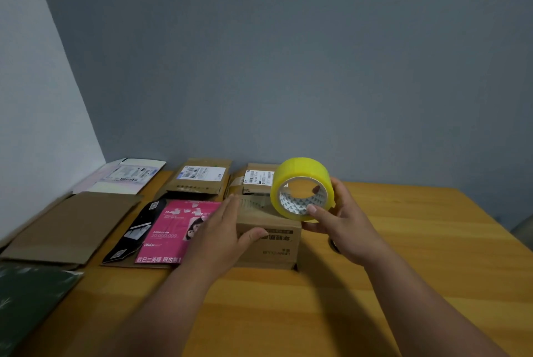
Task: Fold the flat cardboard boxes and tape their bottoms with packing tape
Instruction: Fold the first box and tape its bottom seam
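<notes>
In the head view, a small folded brown cardboard box is stood on the wooden bench and is steadied by the left hand, whose straight fingers are laid over its top and whose thumb is pressed against its near face. A yellow roll of packing tape is gripped by the right hand just above the box's right edge. Flat cartons, among them a pink printed flat carton, are laid out to the left. If the tape is pulled while the box is held only lightly, the flaps could be sprung open or the strip laid crooked.
</notes>
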